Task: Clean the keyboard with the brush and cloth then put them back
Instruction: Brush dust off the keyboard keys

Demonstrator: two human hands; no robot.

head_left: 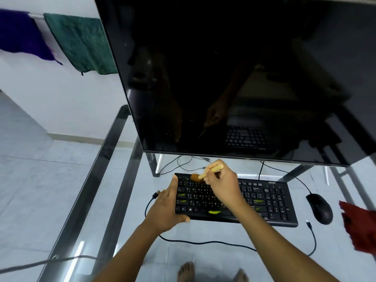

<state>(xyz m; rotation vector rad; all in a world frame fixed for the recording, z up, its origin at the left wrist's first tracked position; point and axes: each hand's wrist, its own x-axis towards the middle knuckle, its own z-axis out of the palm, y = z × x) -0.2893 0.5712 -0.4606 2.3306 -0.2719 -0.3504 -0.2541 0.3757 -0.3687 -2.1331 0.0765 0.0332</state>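
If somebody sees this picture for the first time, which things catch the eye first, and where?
The large dark monitor fills the upper middle and right. Below it, on the glass table, the right hand holds a wooden brush over the far left corner of the black keyboard while the left hand grips its left end. A red cloth lies at the right edge, beyond the mouse.

Keyboard (pixel 264 200) before monitor (pixel 223 78); mouse (pixel 319 208) right; cloth (pixel 360 226) farther right.

Glass table (pixel 203 261) (see-through), glossy monitor (pixel 234 78), matt plastic keyboard (pixel 274 204), wooden brush (pixel 211 171)
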